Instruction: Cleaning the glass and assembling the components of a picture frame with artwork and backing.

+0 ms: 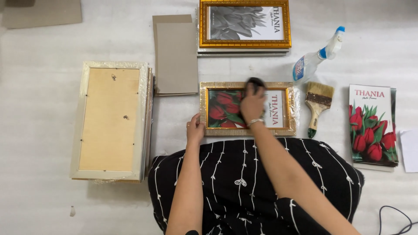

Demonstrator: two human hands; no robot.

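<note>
A gold picture frame [291,109] with a red tulip print lies on the white surface just beyond my lap. My right hand [252,104] presses a dark cloth [254,82] onto the glass near the frame's top middle. My left hand [195,129] rests on the frame's lower left corner, fingers lying on its edge.
A spray bottle [315,58] and a paintbrush [318,104] lie right of the frame. A stack of tulip prints [372,124] sits further right. Another gold frame [244,24] lies beyond, grey backing boards [176,56] to its left, and a stack of face-down frames [111,119] at left.
</note>
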